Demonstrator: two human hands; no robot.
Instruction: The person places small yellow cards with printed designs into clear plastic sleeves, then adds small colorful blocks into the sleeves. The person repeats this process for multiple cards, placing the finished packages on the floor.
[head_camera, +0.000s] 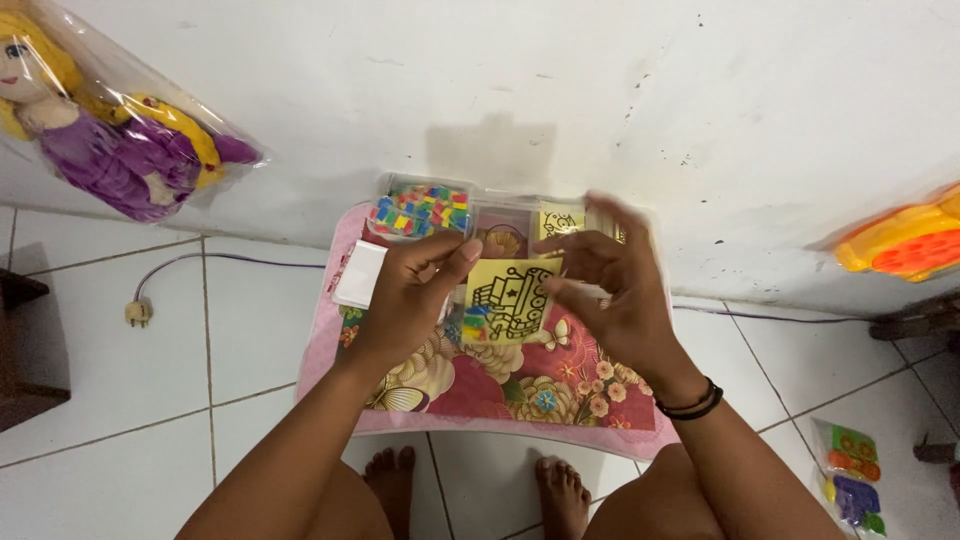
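White wall (600, 90) up top, scuffed with dark specks toward 1 o'clock. Floor (110, 400) is pale tile with dark grout lines. A thin cable (230, 257) runs along the wall base to a plug (138, 313) at 9 o'clock. Dark furniture edge (25, 350) far left.

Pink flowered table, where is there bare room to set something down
Free: the near strip of the pink flowered table, below the left hand and right hand holding the yellow card. Crowded: the far edge, with the tray of coloured pieces and the white box.
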